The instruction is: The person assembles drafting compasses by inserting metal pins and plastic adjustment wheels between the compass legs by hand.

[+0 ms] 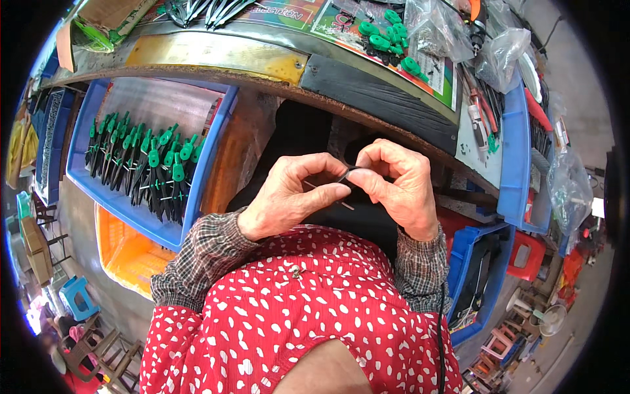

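My left hand (289, 194) and my right hand (399, 184) meet in front of me, below the bench edge and over my dark-clothed lap. Thumbs and fingertips of both pinch a small, thin black piece (343, 175) between them. Its exact kind is hard to make out against the dark cloth. A thin, light rod (346, 206) shows just under my left fingers; whether it belongs to the black piece I cannot tell. To the left, a blue tray (226, 118) holds several black long-legged parts (154, 157) with green heads, lying in rows.
Loose green parts (380, 43) lie on the workbench (380, 95), near clear plastic bags (502, 59) and red-handled pliers (485, 108). An orange crate (125, 253) sits under the left tray. Blue bins (515, 157) stand at the right.
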A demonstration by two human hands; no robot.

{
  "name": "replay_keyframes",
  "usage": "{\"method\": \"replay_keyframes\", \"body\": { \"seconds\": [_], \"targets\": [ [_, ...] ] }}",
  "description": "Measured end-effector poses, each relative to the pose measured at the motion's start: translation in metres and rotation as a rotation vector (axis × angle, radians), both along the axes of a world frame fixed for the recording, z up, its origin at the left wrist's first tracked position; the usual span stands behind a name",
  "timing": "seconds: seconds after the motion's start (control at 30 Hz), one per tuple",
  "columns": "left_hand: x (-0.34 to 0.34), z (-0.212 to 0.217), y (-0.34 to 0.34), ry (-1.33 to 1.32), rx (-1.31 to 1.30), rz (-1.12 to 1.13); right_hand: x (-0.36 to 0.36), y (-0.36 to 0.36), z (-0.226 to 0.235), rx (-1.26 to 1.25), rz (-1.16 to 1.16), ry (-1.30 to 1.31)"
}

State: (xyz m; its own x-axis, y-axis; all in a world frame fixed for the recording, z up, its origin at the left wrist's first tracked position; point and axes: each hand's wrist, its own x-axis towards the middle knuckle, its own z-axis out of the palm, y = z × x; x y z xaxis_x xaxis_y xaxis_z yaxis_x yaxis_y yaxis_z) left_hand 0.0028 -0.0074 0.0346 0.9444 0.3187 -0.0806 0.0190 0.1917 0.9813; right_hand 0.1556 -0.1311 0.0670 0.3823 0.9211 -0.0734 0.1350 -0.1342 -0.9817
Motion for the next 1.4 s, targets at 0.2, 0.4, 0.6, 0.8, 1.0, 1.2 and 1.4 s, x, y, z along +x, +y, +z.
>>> {"method": "replay_keyframes", "body": {
  "seconds": [0.2, 0.4, 0.6, 0.8, 1.0, 1.2, 1.4],
  "targets": [
    [0.0, -0.011, -0.008, -0.001, -0.291, 0.083, 0.001, 0.0, -0.005, -0.002, -0.079, 0.173],
    [0.001, -0.013, -0.007, 0.052, -0.4, 0.078, 0.0, -0.002, -0.009, -0.002, -0.089, 0.096],
    [0.001, -0.013, -0.012, -0.008, -0.352, 0.136, -0.008, 0.001, -0.005, -0.023, -0.124, 0.087],
    [0.003, -0.013, -0.013, -0.054, -0.342, 0.237, -0.019, 0.001, -0.01, -0.091, -0.1, 0.063],
    [0.003, -0.014, -0.008, -0.063, -0.366, 0.244, -0.03, 0.006, -0.015, -0.038, -0.149, 0.022],
    [-0.002, -0.02, -0.008, -0.13, -0.383, 0.222, -0.036, 0.008, -0.013, 0.037, -0.162, 0.252],
    [-0.003, -0.019, -0.01, -0.167, -0.358, 0.202, -0.039, 0.005, -0.017, 0.112, -0.156, 0.211]
  ]
}}
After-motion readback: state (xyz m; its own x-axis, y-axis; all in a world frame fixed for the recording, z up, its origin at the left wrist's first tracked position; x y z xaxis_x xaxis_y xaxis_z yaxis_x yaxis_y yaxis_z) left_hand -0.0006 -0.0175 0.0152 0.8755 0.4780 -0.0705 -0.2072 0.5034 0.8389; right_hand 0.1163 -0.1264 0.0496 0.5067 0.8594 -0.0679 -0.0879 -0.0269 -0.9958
